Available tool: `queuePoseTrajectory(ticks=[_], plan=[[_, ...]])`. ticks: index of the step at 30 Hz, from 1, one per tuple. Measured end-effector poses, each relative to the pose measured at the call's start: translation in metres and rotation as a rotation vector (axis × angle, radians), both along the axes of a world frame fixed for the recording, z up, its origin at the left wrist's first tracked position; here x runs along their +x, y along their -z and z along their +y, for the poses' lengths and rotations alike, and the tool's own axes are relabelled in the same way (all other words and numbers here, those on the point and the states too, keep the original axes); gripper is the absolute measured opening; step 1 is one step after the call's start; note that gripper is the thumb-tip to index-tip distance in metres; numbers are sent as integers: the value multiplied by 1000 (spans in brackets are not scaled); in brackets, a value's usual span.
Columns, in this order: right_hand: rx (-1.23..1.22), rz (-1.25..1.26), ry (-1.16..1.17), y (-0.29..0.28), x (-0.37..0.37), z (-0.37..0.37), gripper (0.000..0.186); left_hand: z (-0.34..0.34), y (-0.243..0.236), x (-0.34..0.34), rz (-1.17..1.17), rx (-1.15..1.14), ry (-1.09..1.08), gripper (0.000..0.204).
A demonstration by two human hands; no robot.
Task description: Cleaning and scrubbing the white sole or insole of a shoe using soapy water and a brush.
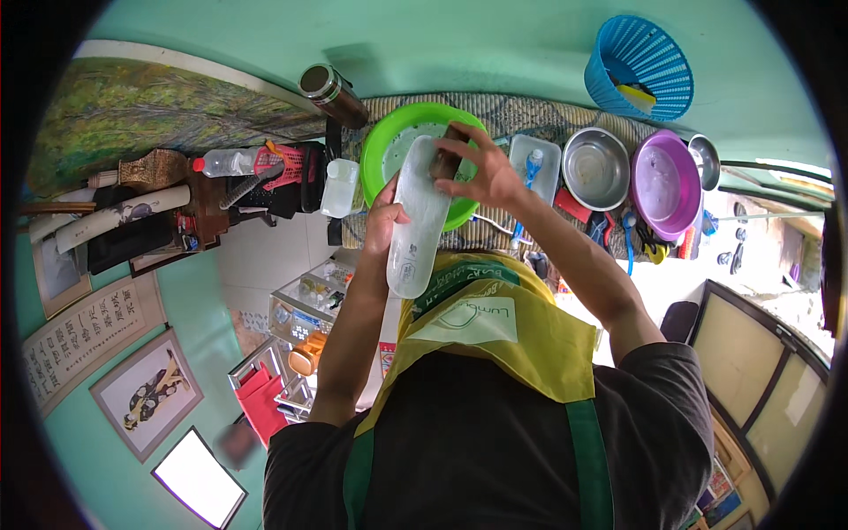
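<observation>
My left hand (385, 221) is closed on the side of a long, translucent plastic container (420, 221) with rounded ends, its thumb on the near face. The container is tilted up over the near part of a bright green basin (374, 141). In my right hand (488, 172) is a dark brown sponge-like pad (448, 157), pinched between thumb and fingers. That pad touches the upper end of the container. Wet, whitish specks show inside the basin.
Right of the basin are a pale rectangular tub (546, 159) with a blue-handled brush (533, 168), a steel bowl (595, 168) and a purple basin (658, 181). A blue basket (640, 66) stands behind. A brown flask (334, 95) and a clear container (339, 188) are leftward.
</observation>
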State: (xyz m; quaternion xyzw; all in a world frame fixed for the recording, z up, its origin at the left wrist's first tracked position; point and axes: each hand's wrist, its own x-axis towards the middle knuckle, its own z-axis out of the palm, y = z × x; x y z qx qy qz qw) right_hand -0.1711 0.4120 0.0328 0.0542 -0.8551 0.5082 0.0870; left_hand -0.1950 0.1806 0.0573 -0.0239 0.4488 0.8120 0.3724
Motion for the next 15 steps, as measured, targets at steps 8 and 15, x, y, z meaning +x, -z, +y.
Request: queuePoseTrajectory(ticks=[8,15], plan=[[-87,11,-18,-10,7,-20,71,-5,-9,4,-50,41,57,101],[-126,9,76,-21,-14,-26,71,0,-20,-2,-123,55,74,103]])
